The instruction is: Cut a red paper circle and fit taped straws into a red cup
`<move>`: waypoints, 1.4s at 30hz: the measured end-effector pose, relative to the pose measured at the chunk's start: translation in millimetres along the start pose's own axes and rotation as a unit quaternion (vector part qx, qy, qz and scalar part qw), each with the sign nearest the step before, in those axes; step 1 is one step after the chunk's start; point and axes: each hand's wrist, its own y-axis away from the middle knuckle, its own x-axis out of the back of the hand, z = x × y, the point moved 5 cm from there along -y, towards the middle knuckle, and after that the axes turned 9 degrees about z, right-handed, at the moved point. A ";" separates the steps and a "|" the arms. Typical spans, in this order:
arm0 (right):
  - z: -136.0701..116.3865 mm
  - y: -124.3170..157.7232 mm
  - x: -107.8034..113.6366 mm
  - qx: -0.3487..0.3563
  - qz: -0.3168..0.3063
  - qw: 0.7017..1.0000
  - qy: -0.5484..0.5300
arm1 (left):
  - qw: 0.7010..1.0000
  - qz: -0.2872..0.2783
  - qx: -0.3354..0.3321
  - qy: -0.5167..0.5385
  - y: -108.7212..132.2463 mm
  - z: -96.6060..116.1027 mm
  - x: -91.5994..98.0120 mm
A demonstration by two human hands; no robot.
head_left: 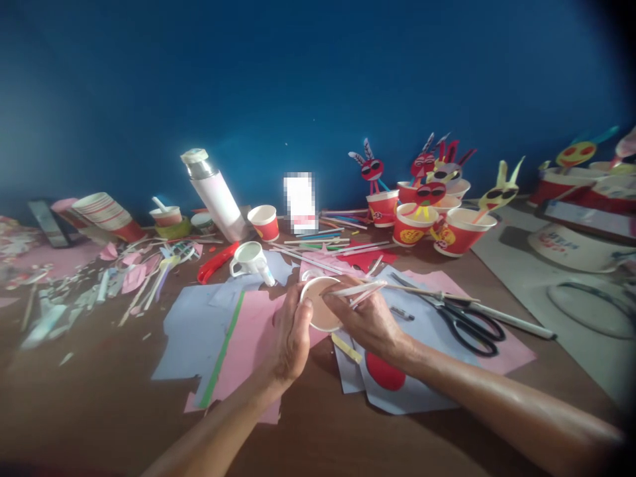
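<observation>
My left hand (294,331) is wrapped round a paper cup (316,291), its open mouth tipped toward me. My right hand (370,321) is closed on thin white strips (362,289) that stick out between its fingers. Its fingertips reach over the cup's rim and are partly hidden inside. Under the right wrist lies a red paper disc (385,371) on bluish-white paper, with a short yellow strip (346,348) nearby. Black-handled scissors (467,321) rest to the right of my right hand. Pink paper (248,344) with a green strip (223,351) lies by my left hand.
A white thermos (216,199), a mug (248,260) and a red cup (264,224) stand at the back. Cups with paper faces, such as a red one (416,225), stand back right. Paper scraps (134,275) and stacked cups (106,212) lie left. A blue wall (298,79) rises behind.
</observation>
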 end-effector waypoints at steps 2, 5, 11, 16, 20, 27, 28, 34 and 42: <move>3.0 0.4 -1.8 -0.008 0.017 1.000 -0.024 | 1.000 -0.016 0.018 0.018 -0.2 -0.5 -1.7; 4.3 0.6 -2.8 -0.016 0.034 0.998 -0.042 | 0.999 -0.020 0.025 0.026 -0.1 -1.8 -2.0; 3.6 2.6 -1.6 -0.024 0.054 0.997 -0.053 | 0.999 -0.014 0.036 0.012 -0.2 -4.1 -1.8; 1.7 3.3 -0.6 -0.012 0.052 0.997 -0.061 | 0.999 -0.019 0.032 -0.008 -1.5 2.7 -0.2; 0.6 3.7 -1.3 -0.012 0.036 0.996 -0.076 | 0.994 -0.034 0.096 -0.033 -3.5 0.3 1.6; 0.7 9.8 -6.8 -0.015 0.026 0.998 -0.061 | 0.993 -0.031 0.111 0.007 -8.7 -2.2 0.6; -1.1 10.5 -6.6 -0.002 0.023 0.998 -0.052 | 0.993 -0.031 0.115 0.018 -8.8 -2.3 0.3; -26.0 12.5 0.1 0.149 -0.075 0.985 0.040 | 0.991 -0.030 0.123 0.028 -8.8 1.1 1.6; -32.6 9.9 22.4 0.153 -0.202 0.964 0.084 | 0.996 -0.055 0.066 -0.011 -1.8 0.2 0.5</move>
